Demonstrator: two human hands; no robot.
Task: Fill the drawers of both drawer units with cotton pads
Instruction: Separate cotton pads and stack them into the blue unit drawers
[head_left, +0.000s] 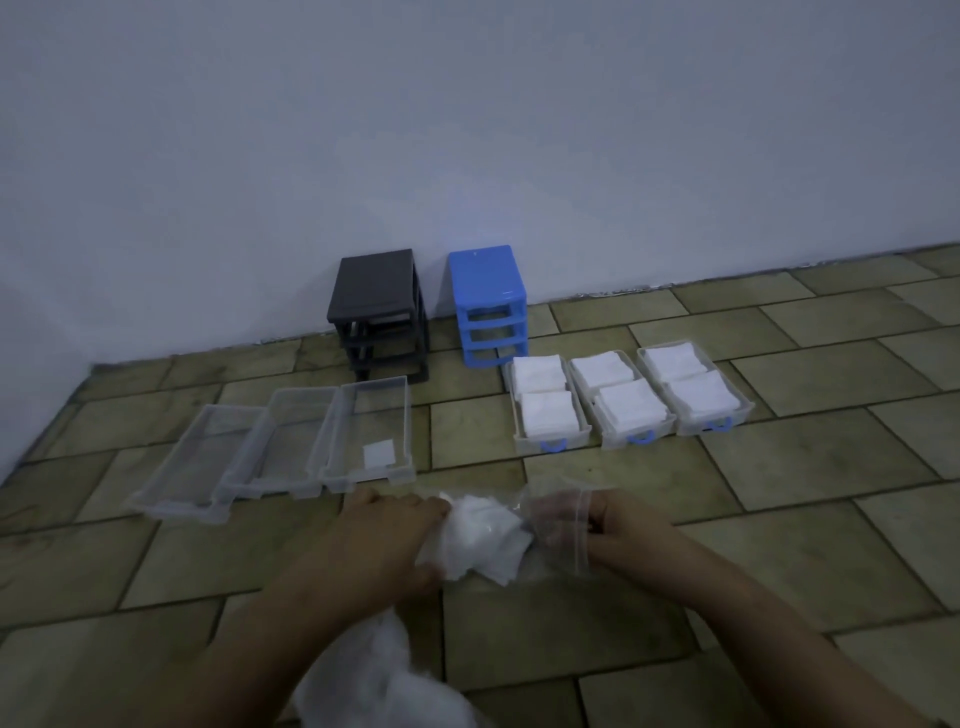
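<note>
Olive floor tiles (779, 467) ran up to a plain pale wall (467, 130), and against that wall stood two empty frames side by side: the dark grey drawer unit (378, 312) on the left, the blue drawer unit (488, 306) on the right. Out front of the blue one, three clear drawers with blue handles (631, 397) sat in a row, each packed with two stacks of white cotton pads (548, 397). Over by the grey unit, three more clear drawers (270, 447) lay touching side by side, and the rightmost one held a single pad (379, 455) near its front edge. Down at the near edge, both hands were busy with a clear plastic bag (558, 525). Left hand (384, 540) had its grip wrapped round a bunch of pads (478, 540) at the bag's mouth; right hand (618, 530) pinched the bag's edge. More white material (374, 670) lay under the left forearm, too blurred to identify.
</note>
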